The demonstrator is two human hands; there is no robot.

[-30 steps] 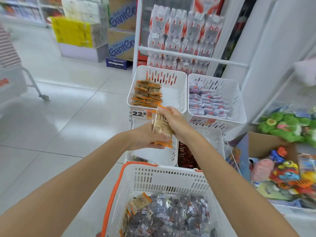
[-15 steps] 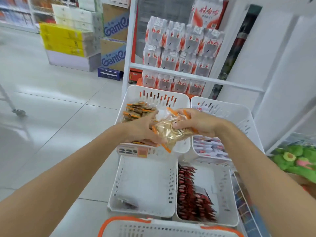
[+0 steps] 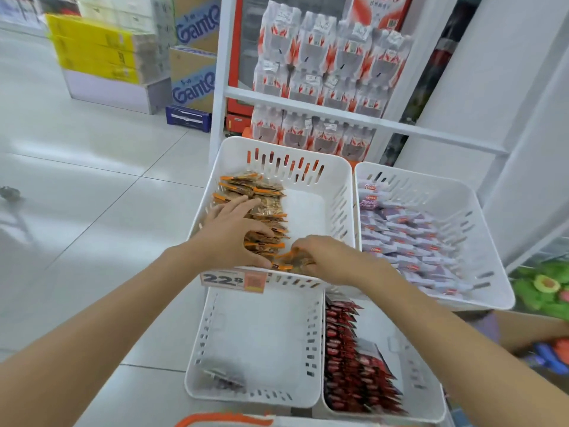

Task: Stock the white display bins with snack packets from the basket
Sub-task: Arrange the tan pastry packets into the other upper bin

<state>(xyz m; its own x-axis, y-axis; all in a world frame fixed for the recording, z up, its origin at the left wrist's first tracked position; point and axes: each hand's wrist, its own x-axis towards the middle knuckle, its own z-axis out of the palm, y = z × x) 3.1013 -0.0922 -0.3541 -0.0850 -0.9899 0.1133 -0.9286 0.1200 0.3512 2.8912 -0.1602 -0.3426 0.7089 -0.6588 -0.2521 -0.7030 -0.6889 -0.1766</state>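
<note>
The upper left white bin (image 3: 338, 192) holds a row of orange-edged snack packets (image 3: 258, 192) along its left side. My left hand (image 3: 234, 232) rests with spread fingers on top of that row. At the bin's front edge, my right hand (image 3: 326, 257) pinches an orange-edged packet (image 3: 289, 260) at the near end of the row. Only the orange rim of the basket (image 3: 221, 420) shows at the bottom edge.
The upper right bin (image 3: 480, 241) is full of white and purple packets. Below, a nearly bare bin (image 3: 258, 343) stands next to a bin with red packets (image 3: 354, 359). A price tag 22.8 (image 3: 232, 280) hangs on the front. Bottled packs fill the shelf behind; toys lie at right.
Both hands have moved forward from above the bin's front edge into the upper left bin with the packet. My left hand let go of it and now lies on the row.
</note>
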